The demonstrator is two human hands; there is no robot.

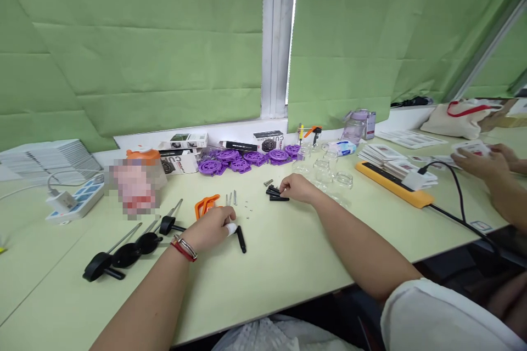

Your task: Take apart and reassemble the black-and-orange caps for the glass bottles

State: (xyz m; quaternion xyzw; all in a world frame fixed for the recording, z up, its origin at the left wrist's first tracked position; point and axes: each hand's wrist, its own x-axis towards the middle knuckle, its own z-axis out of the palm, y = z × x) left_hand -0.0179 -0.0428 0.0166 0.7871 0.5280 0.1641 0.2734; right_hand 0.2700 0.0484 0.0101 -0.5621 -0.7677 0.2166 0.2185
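My left hand (pixel 214 226) is low over the table with its fingers curled in and a white wrap on the thumb. Beside that thumb is the upper end of a black tube-shaped part (pixel 241 240); whether the fingers grip anything is hidden. Just beyond lie an orange plastic frame (pixel 205 206) and several thin metal pins (pixel 235 197). My right hand (pixel 300 188) pinches at a small cluster of black tube parts (pixel 279 198), its fingertips closed on one. Behind them rests a small metal spring (pixel 268 182). Tiny metal pieces (pixel 247 208) are scattered between my hands.
Several black crank pieces with metal rods (pixel 99 267) lie at left. Purple plastic parts (pixel 241 165), boxes (pixel 269 141) and clear jars (pixel 322 170) line the back. A yellow power strip (pixel 393 185) crosses the right side, near another person's hands (pixel 481 163).
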